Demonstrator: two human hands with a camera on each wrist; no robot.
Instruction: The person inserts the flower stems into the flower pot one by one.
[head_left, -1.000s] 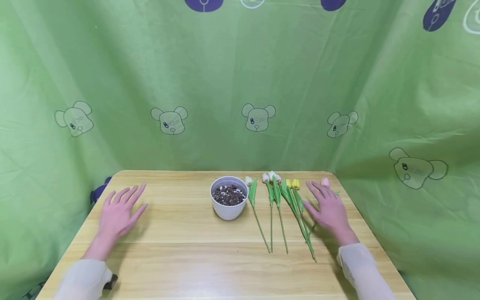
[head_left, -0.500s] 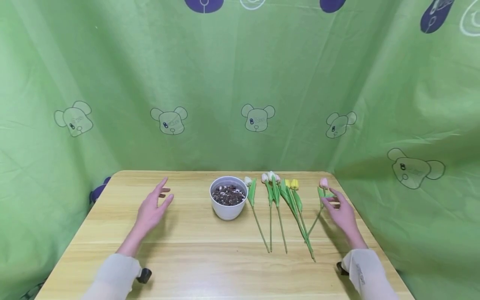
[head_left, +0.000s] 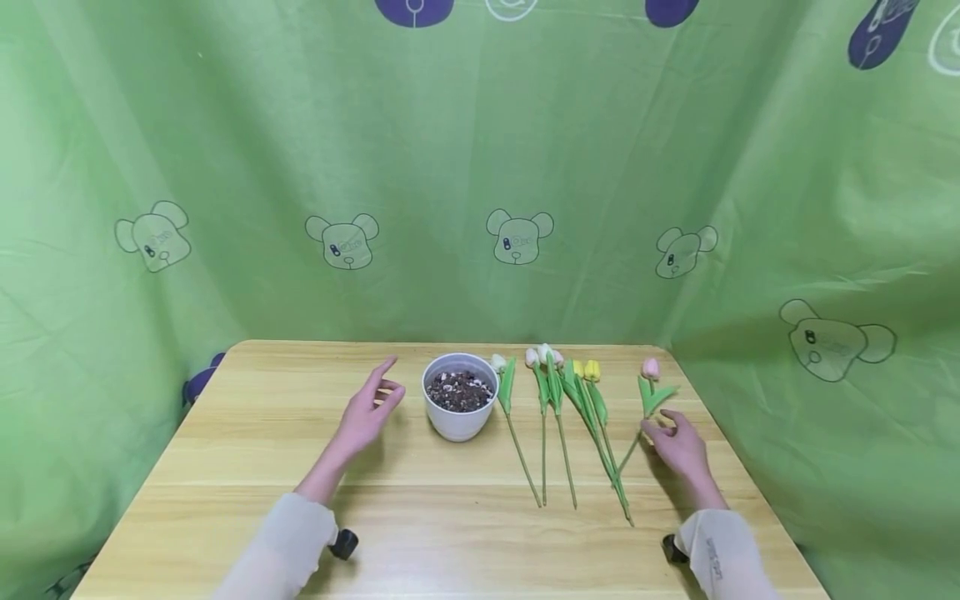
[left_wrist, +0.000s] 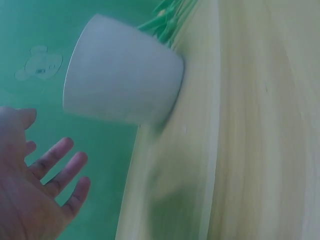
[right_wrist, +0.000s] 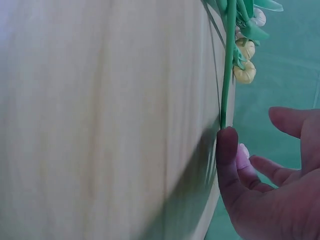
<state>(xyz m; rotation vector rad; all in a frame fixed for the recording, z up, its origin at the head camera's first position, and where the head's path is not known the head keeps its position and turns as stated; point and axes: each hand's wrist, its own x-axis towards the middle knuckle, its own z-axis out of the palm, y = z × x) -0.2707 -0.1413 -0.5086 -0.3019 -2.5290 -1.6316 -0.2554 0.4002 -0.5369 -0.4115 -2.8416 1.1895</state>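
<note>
A white plastic flowerpot [head_left: 459, 423] filled with dark soil [head_left: 457, 390] stands at the back middle of the table. My left hand [head_left: 370, 411] hovers to its left, fingers loosely bent and apart from it. The left wrist view shows the pot [left_wrist: 122, 72] beyond that hand. At the right lies a pink tulip [head_left: 651, 370], leaves spread. My right hand [head_left: 681, 446] is at its stem, just below the leaves. In the right wrist view one fingertip meets the stem [right_wrist: 229, 75], while the thumb stays well apart; whether it presses the stem, I cannot tell.
Between pot and right hand lie several more tulips: white [head_left: 498, 363], pale pink [head_left: 532, 358] and yellow [head_left: 592, 372], stems toward me. The pink tulip's stem runs to the yellow ones' stems. A green curtain [head_left: 420, 183] surrounds the wooden table [head_left: 375, 525].
My left hand has moved right, from the table's left side to near the pot. My right hand has drawn back toward me, from over the pink tulip to its stem, uncovering the flower.
</note>
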